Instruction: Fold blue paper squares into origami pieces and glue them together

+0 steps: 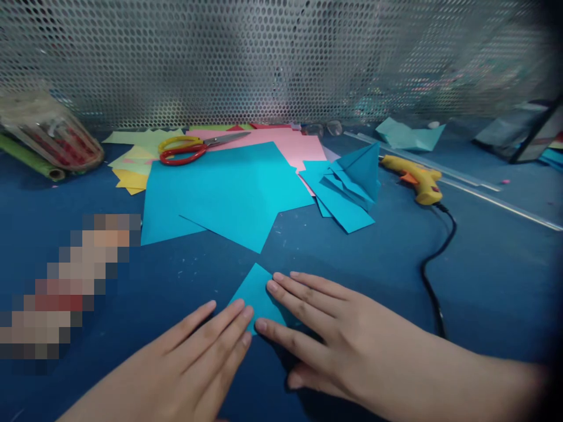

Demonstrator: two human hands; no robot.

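A small piece of blue paper point(256, 290) lies on the blue tabletop, one corner pointing away from me. My left hand point(197, 357) rests flat with its fingertips on the paper's left and near side. On the other side, my right hand point(334, 328) is spread out, its fingertips touching the paper's right edge. The fingers hide part of the small piece, so its full outline cannot be seen. Just beyond it are larger blue sheets point(224, 193), overlapping one another. Folded blue paper pieces point(347, 187) lie to their right.
Scissors point(189, 151) with red and yellow handles lie on the stacked pink paper point(308, 146) and blue sheets. A yellow glue gun point(417, 176) trails a black cord point(424, 269) at right. A clear jar point(57, 129) stands far left. Behind runs a perforated metal panel point(264, 58).
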